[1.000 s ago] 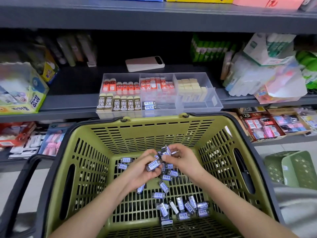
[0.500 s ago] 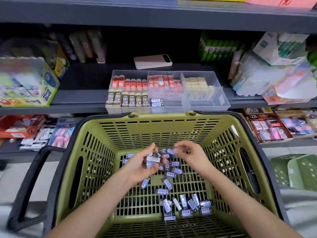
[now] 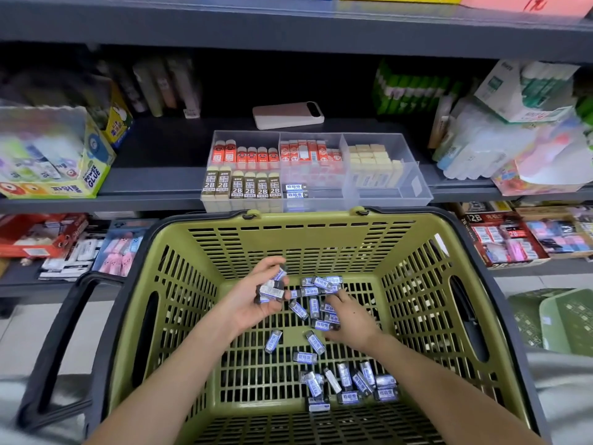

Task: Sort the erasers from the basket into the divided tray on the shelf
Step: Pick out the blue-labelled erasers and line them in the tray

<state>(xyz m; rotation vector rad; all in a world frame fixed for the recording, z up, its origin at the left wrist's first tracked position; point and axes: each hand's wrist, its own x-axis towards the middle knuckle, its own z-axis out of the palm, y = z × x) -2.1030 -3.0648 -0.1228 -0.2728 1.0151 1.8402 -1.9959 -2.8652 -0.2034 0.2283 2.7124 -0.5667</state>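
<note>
Head view, looking down into a green plastic basket with slotted walls and floor, held against a grey shelf.

The left hand is raised above the basket floor toward its far edge, palm up, fingers curled around a small stack of dark-sleeved erasers. The right hand is palm down on the basket floor just right of centre, fingers spread and bent over a loose cluster of erasers; whether they have closed on one cannot be told.

More of the same erasers lie scattered across the floor, with a second cluster toward the near edge.

The clear divided tray sits at the shelf's front edge, just beyond the basket's far rim. A few matching erasers lie in its front middle compartment; other compartments hold different kinds.

Risks, as a judgement: the left hand's stack looks loosely cupped, so adding more or lifting it over the rim could spill pieces. A dropped handful could also land in the wrong compartment.
</note>
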